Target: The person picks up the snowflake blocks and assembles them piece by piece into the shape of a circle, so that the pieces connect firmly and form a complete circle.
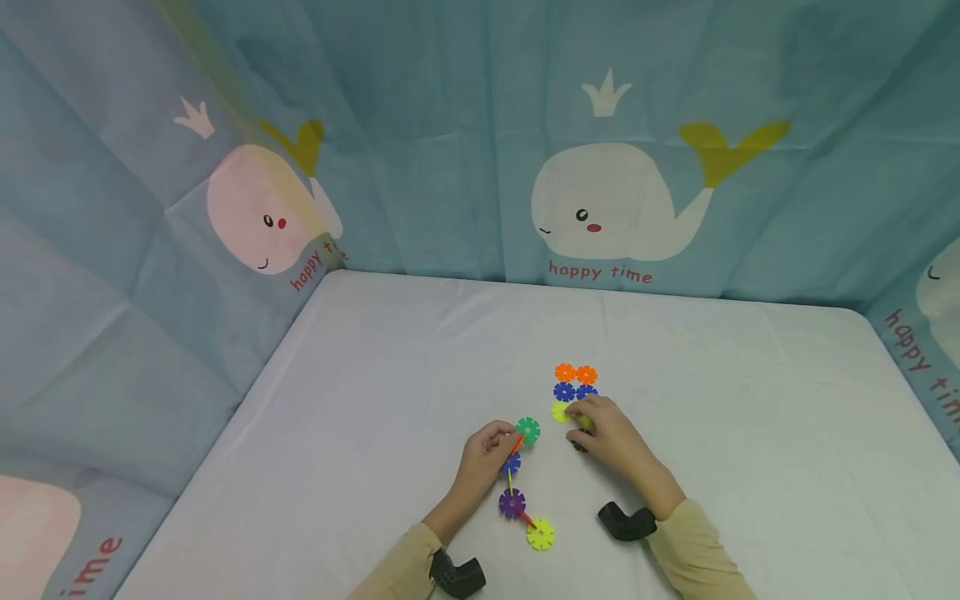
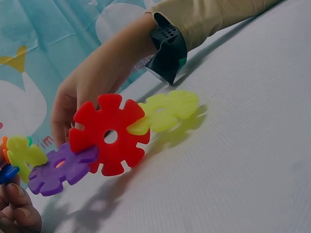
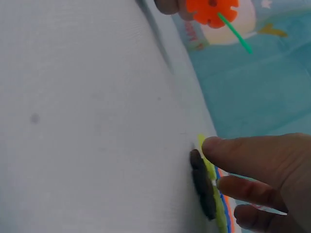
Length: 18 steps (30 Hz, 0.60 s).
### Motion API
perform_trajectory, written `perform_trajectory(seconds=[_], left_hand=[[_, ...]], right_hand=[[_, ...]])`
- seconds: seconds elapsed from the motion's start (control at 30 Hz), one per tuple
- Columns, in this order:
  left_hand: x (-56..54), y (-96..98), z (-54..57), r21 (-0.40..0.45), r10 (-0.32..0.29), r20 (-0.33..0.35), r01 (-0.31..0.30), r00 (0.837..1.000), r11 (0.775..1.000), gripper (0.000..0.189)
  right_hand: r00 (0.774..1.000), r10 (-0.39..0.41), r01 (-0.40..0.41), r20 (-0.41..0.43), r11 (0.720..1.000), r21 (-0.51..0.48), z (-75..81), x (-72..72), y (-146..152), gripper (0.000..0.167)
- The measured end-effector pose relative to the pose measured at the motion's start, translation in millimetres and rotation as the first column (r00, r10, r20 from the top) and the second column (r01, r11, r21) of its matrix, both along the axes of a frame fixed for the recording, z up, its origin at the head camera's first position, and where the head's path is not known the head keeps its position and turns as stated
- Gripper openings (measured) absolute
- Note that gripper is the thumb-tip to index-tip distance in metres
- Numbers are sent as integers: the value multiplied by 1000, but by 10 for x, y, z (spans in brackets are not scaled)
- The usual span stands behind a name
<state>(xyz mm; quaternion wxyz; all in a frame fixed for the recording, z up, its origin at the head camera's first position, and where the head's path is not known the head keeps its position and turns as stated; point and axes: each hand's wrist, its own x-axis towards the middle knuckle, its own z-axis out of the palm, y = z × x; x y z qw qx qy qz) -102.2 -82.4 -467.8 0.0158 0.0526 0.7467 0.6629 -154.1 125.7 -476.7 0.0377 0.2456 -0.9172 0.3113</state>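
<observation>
My left hand [image 1: 482, 457] pinches a chain of interlocking plastic snowflake discs near its upper end. A green disc [image 1: 528, 430] tops it, beside an orange one [image 3: 213, 10]; below follow a blue disc [image 1: 511, 465], a yellow one, a purple disc [image 2: 63, 167], a red disc [image 2: 110, 136] and a yellow end disc [image 2: 165, 111]. To the right, my right hand [image 1: 611, 437] reaches over loose discs, thumb and fingers apart. Beside its thumb and fingers is a dark disc [image 3: 202, 184]; contact is unclear. Its fingers partly cover a yellow disc behind.
Beyond my right hand lie two orange discs [image 1: 575, 374], two blue discs [image 1: 565, 392] and a yellow disc [image 1: 560, 412] in paired rows. The white tabletop [image 1: 420, 350] meets a blue whale-print curtain [image 1: 450, 208] at the back and left. Each wrist wears a black camera [image 1: 627, 522].
</observation>
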Motion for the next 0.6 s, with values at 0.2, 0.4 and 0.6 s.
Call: perform_trajectory(seconds=[0.2, 0.4, 0.6], left_hand=[[3, 8, -5, -5, 8, -2, -8, 1000, 1000, 14], [4, 9, -15, 0, 2, 2, -2, 1000, 1000, 14], [5, 5, -6, -5, 3, 12, -3, 1000, 1000, 14]], right_hand=[[999, -46, 46, 10, 999, -6, -44, -5, -8, 27], [995, -23, 22, -94, 1000, -10, -75, -12, -22, 29], [974, 64, -71, -218, 997, -25, -173, -38, -40, 16]])
